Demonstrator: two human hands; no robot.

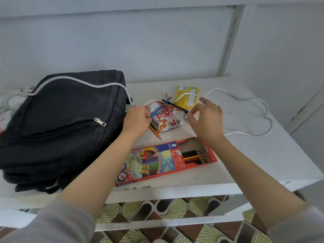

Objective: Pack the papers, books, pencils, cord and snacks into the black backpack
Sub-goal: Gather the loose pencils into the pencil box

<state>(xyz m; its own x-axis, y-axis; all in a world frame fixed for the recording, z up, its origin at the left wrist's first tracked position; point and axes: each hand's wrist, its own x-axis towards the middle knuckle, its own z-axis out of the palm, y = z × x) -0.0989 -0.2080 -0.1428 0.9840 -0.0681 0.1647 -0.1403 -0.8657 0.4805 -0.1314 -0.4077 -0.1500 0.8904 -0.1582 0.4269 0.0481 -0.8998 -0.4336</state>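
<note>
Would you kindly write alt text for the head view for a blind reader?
A person's left hand grips a blue pencil over a red-and-white snack bag while the open right hand hovers nearby, beside a black fabric backpack draped with white cord.

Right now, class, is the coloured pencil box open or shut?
Open. One end of the pencil box gapes, showing a few pencils inside beside bare cardboard.

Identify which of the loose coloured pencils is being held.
The blue wooden pencil, gripped in the left hand and slanting up over the red-and-white snack packet; the orange wooden pencil lies flat on the white table.
</note>
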